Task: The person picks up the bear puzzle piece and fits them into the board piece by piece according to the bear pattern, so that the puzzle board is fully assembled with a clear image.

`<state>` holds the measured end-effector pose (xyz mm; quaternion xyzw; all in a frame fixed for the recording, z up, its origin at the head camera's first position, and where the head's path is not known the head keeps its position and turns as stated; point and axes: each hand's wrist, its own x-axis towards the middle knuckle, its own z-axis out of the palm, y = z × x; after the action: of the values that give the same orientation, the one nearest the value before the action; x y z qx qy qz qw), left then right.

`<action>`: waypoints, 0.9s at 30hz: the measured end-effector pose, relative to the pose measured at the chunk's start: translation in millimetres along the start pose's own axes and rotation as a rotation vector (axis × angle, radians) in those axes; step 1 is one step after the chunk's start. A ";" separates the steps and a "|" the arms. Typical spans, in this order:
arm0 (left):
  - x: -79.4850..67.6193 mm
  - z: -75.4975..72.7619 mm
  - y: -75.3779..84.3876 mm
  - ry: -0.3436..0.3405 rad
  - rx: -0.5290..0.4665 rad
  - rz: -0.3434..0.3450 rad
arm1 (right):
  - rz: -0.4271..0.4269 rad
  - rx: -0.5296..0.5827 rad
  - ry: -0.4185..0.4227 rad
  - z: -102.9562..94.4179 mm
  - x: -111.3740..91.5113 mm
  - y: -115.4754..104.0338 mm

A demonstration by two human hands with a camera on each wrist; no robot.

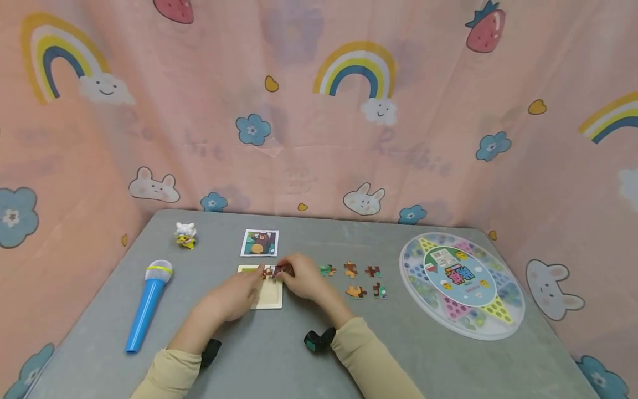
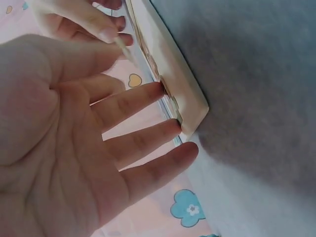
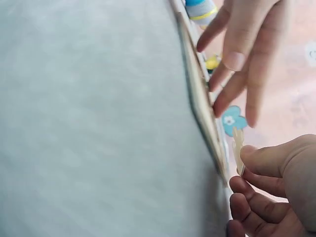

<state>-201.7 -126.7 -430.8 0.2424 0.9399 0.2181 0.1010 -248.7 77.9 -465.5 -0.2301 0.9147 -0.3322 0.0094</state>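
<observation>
Cream-coloured puzzle tray (image 1: 269,299) sits mid-table, approx. between my hands, w/ a few pcs (image 1: 267,272) laid along its far edge, green at the L end, brown & white nearer the middle. My L hand (image 1: 242,293) is over the tray's L side, fingers mostly straight & spread, nothing gripped; a couple of tips touch at the laid pcs & tray edge. Can't tell if the thumb touches anything. My R hand (image 1: 305,277) is at the tray's far R corner: thumb & index nearly together, pinching one jigsaw pc (image 3: 238,153) on edge, other fingers loosely bent below. Can't tell if that pc touches the tray.

Just R of my R hand, five loose pcs (image 1: 351,269) lie apart from each other, three in the far row & two in the near one, mostly brown w/ bits of green. Right behind the tray is a white-bordered bear pic (image 1: 260,243). Far L: small white-&-yellow figurine (image 1: 185,236); nearer, a blue toy mic (image 1: 149,305) w/ grey head & yellow band. Well off to the R, a big round game board (image 1: 461,285), star pattern, lots of colours. Grey tabletop (image 1: 269,360), pink cartoon curtain (image 1: 299,160) behind. Beige sleeves (image 1: 374,354) on both arms, black cam (image 1: 319,339) by my R wrist.
</observation>
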 end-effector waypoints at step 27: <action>-1.4 15.4 17.7 0.063 0.243 -0.101 | -0.050 -0.020 0.043 16.3 -2.7 7.1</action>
<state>-188.7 -107.9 -436.2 0.1981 0.9732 0.1046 0.0521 -246.5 74.0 -483.0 -0.2456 0.9120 -0.3280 -0.0207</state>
